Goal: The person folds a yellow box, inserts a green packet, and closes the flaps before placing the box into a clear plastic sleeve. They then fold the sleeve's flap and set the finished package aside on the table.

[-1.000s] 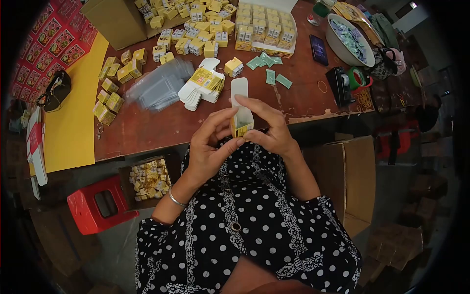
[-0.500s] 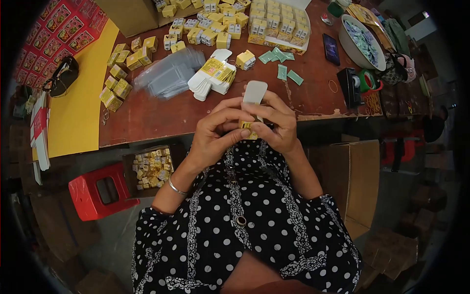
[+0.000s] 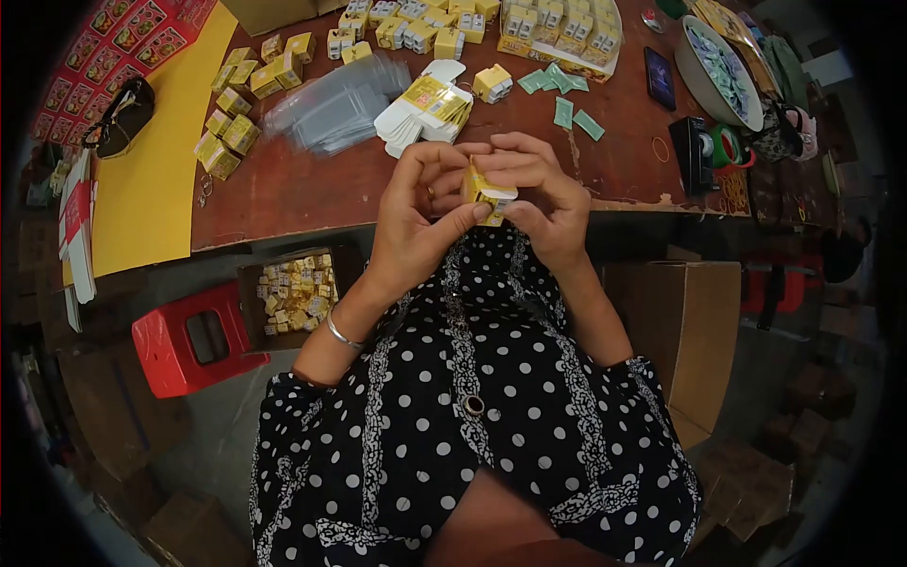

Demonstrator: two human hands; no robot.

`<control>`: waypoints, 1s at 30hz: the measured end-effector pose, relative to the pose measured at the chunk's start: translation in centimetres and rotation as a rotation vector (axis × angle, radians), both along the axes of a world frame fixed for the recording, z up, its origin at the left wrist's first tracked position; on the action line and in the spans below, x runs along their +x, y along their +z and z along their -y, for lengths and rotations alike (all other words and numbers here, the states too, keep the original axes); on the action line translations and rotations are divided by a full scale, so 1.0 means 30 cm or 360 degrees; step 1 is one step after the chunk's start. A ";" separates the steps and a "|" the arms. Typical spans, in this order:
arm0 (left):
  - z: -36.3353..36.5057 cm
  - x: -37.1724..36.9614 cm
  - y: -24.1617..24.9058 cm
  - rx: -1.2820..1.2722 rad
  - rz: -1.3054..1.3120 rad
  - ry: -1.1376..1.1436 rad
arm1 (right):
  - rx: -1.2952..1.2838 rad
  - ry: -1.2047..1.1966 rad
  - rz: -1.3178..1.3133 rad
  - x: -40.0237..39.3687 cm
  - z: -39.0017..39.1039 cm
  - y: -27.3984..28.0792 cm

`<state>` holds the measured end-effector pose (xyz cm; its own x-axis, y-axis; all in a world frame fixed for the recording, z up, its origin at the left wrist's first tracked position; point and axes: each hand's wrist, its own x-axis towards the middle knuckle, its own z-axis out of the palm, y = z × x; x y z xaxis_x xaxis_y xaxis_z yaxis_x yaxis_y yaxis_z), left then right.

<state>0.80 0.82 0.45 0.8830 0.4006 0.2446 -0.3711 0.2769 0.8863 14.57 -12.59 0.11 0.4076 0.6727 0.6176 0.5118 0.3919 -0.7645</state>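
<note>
small yellow box [image 3: 487,192]: held above the table edge [image 3: 397,222], close to the chest, pinched between both hands. left hand [image 3: 416,213]: fingers curled round the box's left side. right hand [image 3: 539,194]: fingers closed over its top and right side. stack of flat cartons [image 3: 425,109]: on the table just beyond. box of finished packs [image 3: 293,298]: below, beside a red stool [image 3: 194,340].

Single head view, looking steeply down; lap and hands near, table [image 3: 302,203] far, fisheye edges dark.
</note>
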 end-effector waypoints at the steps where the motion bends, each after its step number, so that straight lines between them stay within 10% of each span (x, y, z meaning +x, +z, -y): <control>1: 0.000 -0.002 0.001 0.0069 -0.0007 0.0022 | -0.0033 0.0024 -0.0084 -0.002 0.001 -0.007; 21: 0.028 -0.014 0.013 0.0198 -0.0265 -0.0025 | -0.0231 0.0016 -0.0747 -0.026 0.015 0.035; 30: 0.051 -0.013 -0.008 0.0058 -0.0151 -0.0069 | -0.0114 0.0007 -0.0079 0.002 0.027 -0.026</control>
